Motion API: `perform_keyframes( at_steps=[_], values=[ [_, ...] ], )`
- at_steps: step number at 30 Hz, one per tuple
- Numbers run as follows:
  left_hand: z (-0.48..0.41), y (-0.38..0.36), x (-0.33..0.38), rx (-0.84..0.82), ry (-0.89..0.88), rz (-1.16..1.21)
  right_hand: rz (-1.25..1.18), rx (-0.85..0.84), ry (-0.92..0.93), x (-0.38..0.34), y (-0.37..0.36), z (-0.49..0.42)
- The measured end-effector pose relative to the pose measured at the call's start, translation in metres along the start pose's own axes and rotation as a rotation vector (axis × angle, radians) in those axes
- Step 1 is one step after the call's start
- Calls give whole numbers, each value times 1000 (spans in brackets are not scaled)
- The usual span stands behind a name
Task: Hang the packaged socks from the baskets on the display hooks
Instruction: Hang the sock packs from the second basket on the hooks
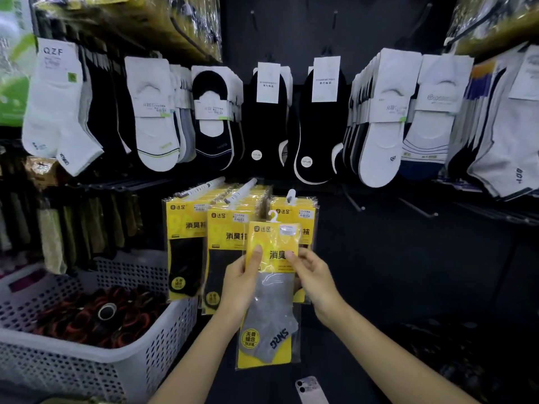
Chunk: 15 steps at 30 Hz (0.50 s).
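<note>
Held sock pack (271,290) (yellow card, grey sock, clear sleeve) is in the air and not on a hook yet. Left hand (242,284) pinches its left edge with the thumb on the card front. Right hand (312,275) pinches the right edge. Hands are apart, one on each side.

The pack's white hanger (274,216) sits just below and left of the nearest hook tip (290,196).

- Behind the held pack: three hooks already carry matching yellow packs, left row (183,246), middle row (224,258) and right row (294,211). The right row looks the thinnest, so that's probably the target.
- Right of the held pack: bare hooks (354,201).
- Left of it: white perforated basket (140,360) with a dark red-black pile inside. Can't tell whether those are sock packs.
- Below it: a phone (310,389).
- Above it: rows of white and black ankle socks (268,118), fully hung.

Judgement: well underway. This pack remains to hang, and remaining stock is unclear.
</note>
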<state>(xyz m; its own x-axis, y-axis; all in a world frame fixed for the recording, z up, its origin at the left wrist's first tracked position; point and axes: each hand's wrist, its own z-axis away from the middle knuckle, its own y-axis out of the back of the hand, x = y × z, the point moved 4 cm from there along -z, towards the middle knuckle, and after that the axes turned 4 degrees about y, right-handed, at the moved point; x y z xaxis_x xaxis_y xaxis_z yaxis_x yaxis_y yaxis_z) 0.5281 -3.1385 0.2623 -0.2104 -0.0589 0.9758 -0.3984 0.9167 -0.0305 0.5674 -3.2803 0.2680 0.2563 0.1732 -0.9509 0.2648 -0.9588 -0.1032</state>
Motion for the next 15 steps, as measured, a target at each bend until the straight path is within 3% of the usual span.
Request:
perform_keyframes(
  at_steps=[9,15],
  values=[
    [5,-21,0,-111,11,42,-99,258,84,-3,32,-5],
    [-2,-23,3,-81,-14,-1,-6,272,115,-15,29,-27]
  ],
)
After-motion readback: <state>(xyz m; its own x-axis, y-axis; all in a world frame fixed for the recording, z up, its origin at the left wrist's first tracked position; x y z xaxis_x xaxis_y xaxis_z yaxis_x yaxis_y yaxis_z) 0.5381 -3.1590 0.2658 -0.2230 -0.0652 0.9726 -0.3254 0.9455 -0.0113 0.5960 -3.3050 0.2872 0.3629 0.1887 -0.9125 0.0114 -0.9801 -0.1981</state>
